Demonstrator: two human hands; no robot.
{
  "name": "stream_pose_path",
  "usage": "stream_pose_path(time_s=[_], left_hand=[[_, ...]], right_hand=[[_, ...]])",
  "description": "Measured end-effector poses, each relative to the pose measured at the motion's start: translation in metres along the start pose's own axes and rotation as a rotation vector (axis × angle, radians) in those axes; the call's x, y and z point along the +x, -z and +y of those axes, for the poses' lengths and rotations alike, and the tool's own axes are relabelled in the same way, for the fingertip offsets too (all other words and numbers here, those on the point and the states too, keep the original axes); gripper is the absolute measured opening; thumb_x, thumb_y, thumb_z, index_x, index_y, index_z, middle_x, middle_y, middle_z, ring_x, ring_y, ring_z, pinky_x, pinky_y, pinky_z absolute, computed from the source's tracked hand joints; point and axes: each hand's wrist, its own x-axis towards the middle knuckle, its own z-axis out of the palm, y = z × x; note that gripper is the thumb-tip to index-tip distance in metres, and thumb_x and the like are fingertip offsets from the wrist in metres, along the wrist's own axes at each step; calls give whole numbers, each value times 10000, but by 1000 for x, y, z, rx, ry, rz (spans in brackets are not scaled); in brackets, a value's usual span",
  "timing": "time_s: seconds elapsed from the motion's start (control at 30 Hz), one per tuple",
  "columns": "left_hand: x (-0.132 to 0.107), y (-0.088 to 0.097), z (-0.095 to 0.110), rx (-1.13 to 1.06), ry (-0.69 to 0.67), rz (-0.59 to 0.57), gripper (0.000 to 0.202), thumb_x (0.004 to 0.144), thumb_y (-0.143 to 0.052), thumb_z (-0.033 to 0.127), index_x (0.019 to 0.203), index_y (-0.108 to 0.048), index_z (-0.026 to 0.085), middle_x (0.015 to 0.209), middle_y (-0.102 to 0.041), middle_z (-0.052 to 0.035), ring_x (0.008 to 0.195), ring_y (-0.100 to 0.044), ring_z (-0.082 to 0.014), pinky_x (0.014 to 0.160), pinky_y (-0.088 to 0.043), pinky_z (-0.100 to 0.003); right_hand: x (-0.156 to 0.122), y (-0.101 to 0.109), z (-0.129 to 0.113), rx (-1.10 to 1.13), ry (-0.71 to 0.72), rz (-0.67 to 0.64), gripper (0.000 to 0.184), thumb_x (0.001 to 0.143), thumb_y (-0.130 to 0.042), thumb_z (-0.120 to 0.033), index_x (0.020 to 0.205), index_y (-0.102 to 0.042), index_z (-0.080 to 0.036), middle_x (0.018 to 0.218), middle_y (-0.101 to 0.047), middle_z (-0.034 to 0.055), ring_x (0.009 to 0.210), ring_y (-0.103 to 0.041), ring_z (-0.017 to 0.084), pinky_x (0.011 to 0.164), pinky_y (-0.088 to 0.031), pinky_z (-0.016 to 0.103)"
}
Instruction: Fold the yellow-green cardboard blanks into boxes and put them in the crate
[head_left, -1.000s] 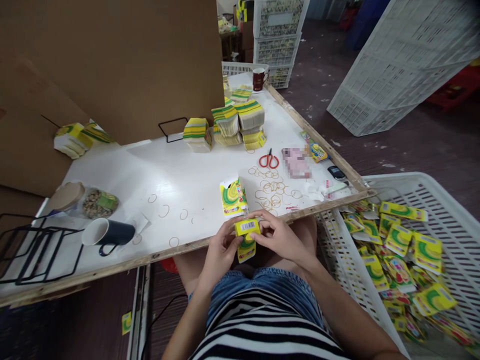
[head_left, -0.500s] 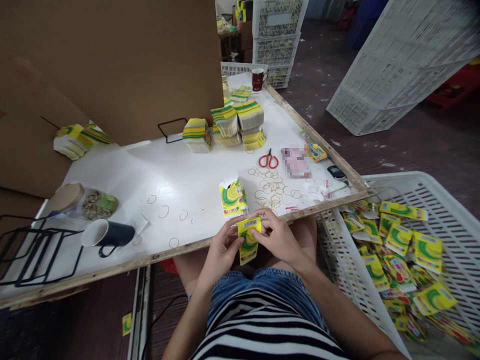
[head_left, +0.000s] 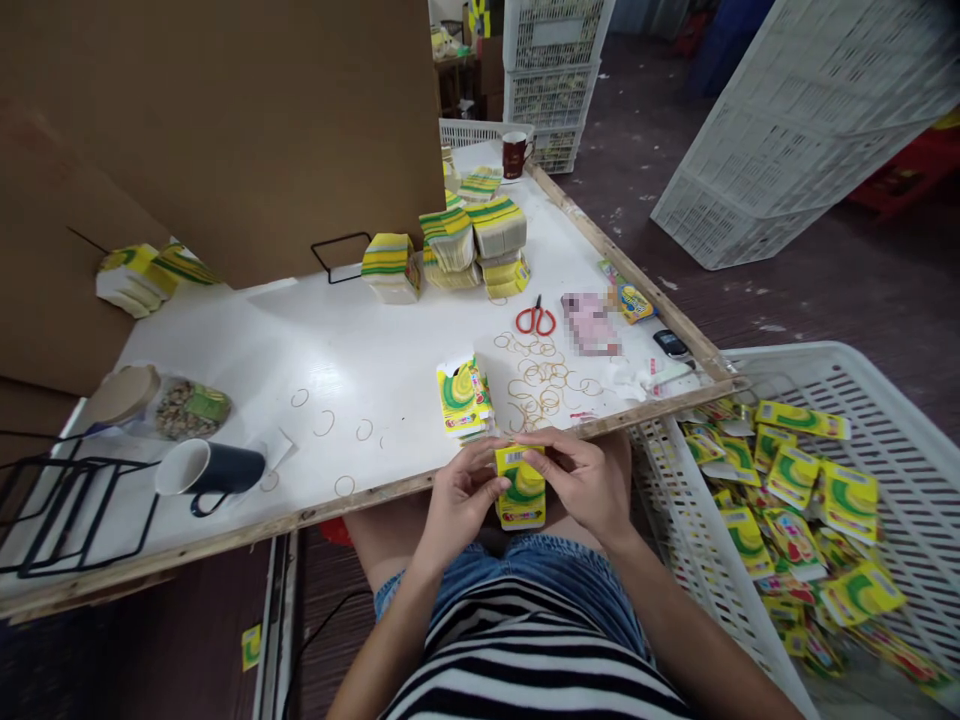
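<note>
1. One small yellow-and-green cardboard carton (head_left: 523, 492) is held between the fingers of both hands, in front of the table's near edge, barcode end farthest from the body.
2. The left hand (head_left: 459, 500) is clamped on the carton's left edge, thumb on the front face; the right hand (head_left: 589, 485) is clamped on its right edge and upper end.
3. Just beyond the left fingers lies one stack of yellow-and-green cartons (head_left: 463, 398); its layers are too tight to count.
4. To the right of the right fingers is one large white perforated plastic basket (head_left: 832, 352), holding many yellow-and-green packs (head_left: 795, 475), overlapping too much to count.
5. Well left of the left fingers are two containers: one clear jar with a round tan lid, holding mixed brown pieces (head_left: 180, 408), and one dark navy mug with a white inside (head_left: 234, 467), contents not discernible.
6. Far beyond the fingers stands one dark red mug (head_left: 514, 155), its contents hidden; behind it rise three stacked white plastic crates (head_left: 551, 82).
7. Beyond the fingers are one pair of red-handled scissors (head_left: 535, 319), at least six banded yellow-green bundles (head_left: 448, 240), and a tangle of thin tan rubber bands (head_left: 541, 372), uncountable.
</note>
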Motion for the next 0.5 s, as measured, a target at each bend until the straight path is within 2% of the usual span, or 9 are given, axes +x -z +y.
stream_pose_path(time_s=[0.07,0.13,0.17,0.23,0.27,0.3,0.33,0.4,0.5], left_hand=[[1,-4,-1,42,-47,-36,376,805,-673,267,1170,-602,210,1152,-679,-107,1021,-660,-243,906,-523,-384],[5,0,0,183,-131,-13,418,815,-659,266,1223,-579,227,1216,-647,-105,1110,-617,-247,974,-480,-395],[8,4,0,284,-190,48,436,816,-657,266,1241,-567,235,1254,-623,-101,1165,-580,-248,1015,-444,-401],[18,19,0,499,-315,249,462,809,-661,276,1255,-547,235,1319,-565,-100,1262,-490,-251,1080,-363,-414],[25,27,-2,571,-354,367,463,821,-644,287,1264,-527,224,1334,-540,-111,1275,-469,-252,1076,-358,-424],[33,36,-5,632,-365,461,477,818,-645,301,1267,-512,209,1318,-536,-126,1255,-478,-257,1038,-390,-429],[40,43,-9,698,-339,491,525,792,-671,318,1273,-498,196,1269,-552,-137,1200,-511,-265,986,-426,-431],[52,54,-18,807,-263,494,515,745,-711,317,1210,-538,179,1069,-605,-111,1018,-579,-255,874,-474,-418],[60,58,-27,884,-213,532,381,739,-709,269,1091,-590,183,896,-592,-55,836,-583,-218,771,-493,-383]], right_hand=[[-3,10,-4,-65,57,43,136,853,-624,-250,932,-734,-230,913,-737,54,859,-674,211,785,-539,361],[-5,31,-8,-220,163,204,125,850,-630,-223,919,-734,-228,892,-733,53,837,-671,215,786,-535,385],[-6,45,-10,-333,227,342,123,848,-634,-212,916,-735,-224,882,-728,55,833,-666,220,798,-526,405],[-8,75,-14,-620,343,752,128,828,-663,-210,930,-740,-212,877,-712,73,863,-653,248,866,-484,464],[-8,89,-16,-748,370,903,165,819,-676,-223,968,-741,-199,914,-702,99,925,-641,276,900,-456,494],[-9,99,-17,-829,366,982,207,806,-691,-242,1002,-737,-193,979,-683,125,1000,-616,302,891,-457,496],[-9,105,-17,-866,359,1026,231,796,-702,-253,1015,-734,-187,1011,-669,141,1040,-595,316,886,-457,494],[-9,105,-15,-835,322,964,213,806,-689,-266,996,-731,-180,998,-660,143,1039,-587,308,870,-467,477],[-7,79,-6,-656,263,782,151,848,-627,-266,915,-720,-169,893,-668,102,916,-613,249,833,-486,430]])
